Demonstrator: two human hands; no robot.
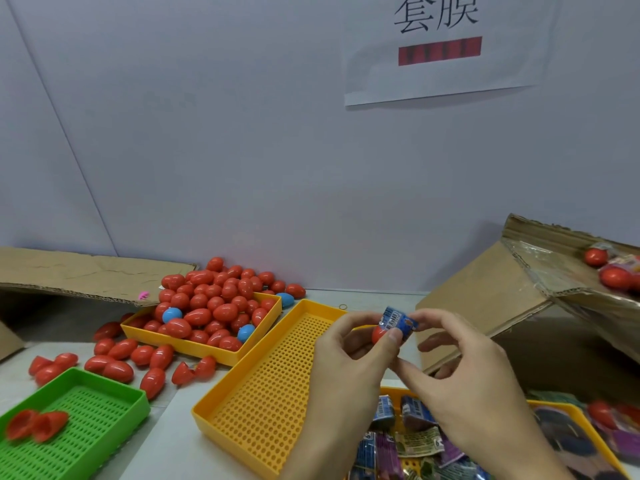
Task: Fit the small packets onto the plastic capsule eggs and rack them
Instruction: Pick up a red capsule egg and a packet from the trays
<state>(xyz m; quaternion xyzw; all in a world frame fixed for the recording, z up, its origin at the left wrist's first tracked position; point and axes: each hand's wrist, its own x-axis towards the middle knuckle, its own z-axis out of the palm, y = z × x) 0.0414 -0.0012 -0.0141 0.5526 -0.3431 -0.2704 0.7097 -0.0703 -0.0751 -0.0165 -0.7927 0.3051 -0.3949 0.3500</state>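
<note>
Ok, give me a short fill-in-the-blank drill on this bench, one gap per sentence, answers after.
1. Both hands hold a red egg with a ____ packet on it.
2. The heaped tray of eggs holds mostly red eggs and a few ____ ones.
3. The tray with two red egg halves is ____.

Answers: blue; blue; green
</note>
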